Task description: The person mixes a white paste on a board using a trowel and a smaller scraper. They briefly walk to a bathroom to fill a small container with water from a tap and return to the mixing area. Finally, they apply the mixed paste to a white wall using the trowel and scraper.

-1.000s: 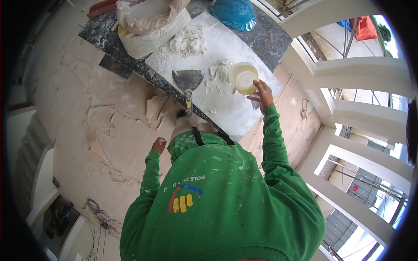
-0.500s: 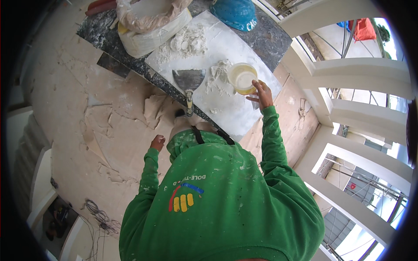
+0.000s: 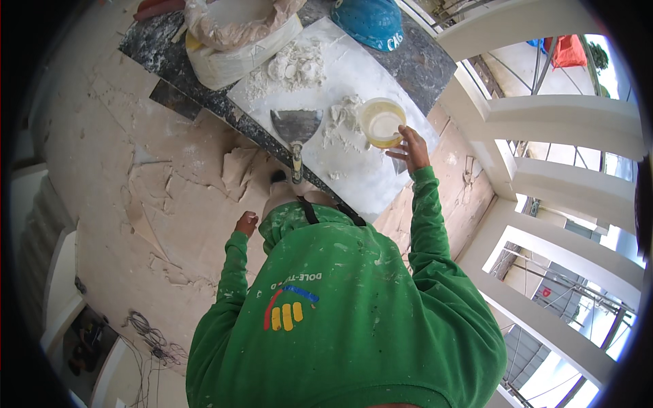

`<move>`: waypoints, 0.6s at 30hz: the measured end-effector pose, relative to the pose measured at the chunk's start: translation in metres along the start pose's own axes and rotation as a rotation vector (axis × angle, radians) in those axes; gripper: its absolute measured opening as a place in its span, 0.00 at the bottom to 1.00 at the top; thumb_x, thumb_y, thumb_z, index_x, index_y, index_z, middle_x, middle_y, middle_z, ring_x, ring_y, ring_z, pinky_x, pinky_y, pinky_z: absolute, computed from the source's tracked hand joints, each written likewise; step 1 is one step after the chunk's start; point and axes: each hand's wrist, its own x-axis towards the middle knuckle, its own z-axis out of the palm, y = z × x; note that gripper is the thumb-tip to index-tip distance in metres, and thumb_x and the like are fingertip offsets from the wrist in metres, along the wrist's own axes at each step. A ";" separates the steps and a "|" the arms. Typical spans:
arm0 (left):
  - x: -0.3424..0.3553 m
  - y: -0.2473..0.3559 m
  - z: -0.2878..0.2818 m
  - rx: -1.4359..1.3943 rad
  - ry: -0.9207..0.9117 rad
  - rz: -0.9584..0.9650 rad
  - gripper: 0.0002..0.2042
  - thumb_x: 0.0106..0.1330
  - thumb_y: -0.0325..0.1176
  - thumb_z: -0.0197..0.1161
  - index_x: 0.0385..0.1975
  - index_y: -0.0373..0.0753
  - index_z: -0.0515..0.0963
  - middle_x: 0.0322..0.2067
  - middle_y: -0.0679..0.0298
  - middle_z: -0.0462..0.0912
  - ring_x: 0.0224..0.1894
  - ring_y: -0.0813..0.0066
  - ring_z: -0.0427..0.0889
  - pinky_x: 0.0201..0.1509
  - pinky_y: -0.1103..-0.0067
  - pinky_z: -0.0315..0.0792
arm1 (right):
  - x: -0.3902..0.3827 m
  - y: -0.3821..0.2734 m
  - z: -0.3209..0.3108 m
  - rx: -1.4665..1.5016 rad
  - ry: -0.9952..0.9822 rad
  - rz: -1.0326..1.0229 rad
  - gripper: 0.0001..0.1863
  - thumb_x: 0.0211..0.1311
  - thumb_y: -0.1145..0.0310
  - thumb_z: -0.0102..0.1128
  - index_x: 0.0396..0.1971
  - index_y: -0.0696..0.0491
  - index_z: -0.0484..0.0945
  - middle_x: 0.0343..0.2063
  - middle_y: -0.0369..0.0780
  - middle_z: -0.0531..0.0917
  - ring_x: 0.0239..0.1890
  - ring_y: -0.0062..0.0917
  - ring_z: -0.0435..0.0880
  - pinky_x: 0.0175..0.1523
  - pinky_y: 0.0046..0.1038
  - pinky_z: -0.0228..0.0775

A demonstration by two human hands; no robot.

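Note:
My right hand [image 3: 412, 149] grips the rim of a round, see-through yellowish tub [image 3: 381, 141], its thumb over the edge and its other fingers along the outside. Pale material shows inside the tub; whether its base touches the board below I cannot tell. Beside it, white putty [image 3: 343, 117] is spread on a pale, powdery board [image 3: 371, 182]. A wide putty knife [image 3: 296, 126] lies at the board's near edge, handle toward me. My left hand [image 3: 247, 222] hangs low beside my body, away from the table, fingers loosely bent with nothing visible in them.
An open sack [image 3: 235, 61] stands at the table's far left, next to a heap of white powder [image 3: 296, 66]. At the back lies a blue hard hat [image 3: 369, 22]. Tangled cables [image 3: 153, 336] lie on the dusty floor [image 3: 109, 224] to my left; window openings line the right.
The view has shifted slightly. My right hand stays at the tub's rim, and my left hand still hangs beside my body.

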 end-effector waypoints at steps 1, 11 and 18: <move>0.001 0.000 -0.001 -0.008 -0.002 0.002 0.17 0.64 0.40 0.60 0.47 0.37 0.73 0.35 0.54 0.83 0.29 0.66 0.84 0.39 0.71 0.77 | 0.000 -0.001 -0.001 0.045 -0.009 0.003 0.35 0.61 0.50 0.58 0.57 0.64 0.65 0.49 0.51 0.74 0.45 0.39 0.81 0.43 0.39 0.83; -0.019 0.031 -0.014 -0.036 -0.037 -0.075 0.15 0.66 0.36 0.58 0.48 0.35 0.72 0.37 0.55 0.81 0.33 0.67 0.83 0.39 0.74 0.79 | 0.048 -0.021 -0.061 0.342 -0.019 -0.122 0.29 0.64 0.56 0.52 0.56 0.64 0.63 0.52 0.57 0.71 0.47 0.46 0.80 0.51 0.43 0.79; -0.058 0.040 -0.017 -0.073 0.022 -0.190 0.15 0.67 0.34 0.57 0.50 0.35 0.71 0.39 0.54 0.80 0.38 0.66 0.81 0.40 0.74 0.81 | 0.151 -0.033 -0.108 0.394 0.055 -0.141 0.31 0.57 0.59 0.60 0.57 0.60 0.63 0.58 0.59 0.62 0.57 0.53 0.70 0.58 0.43 0.73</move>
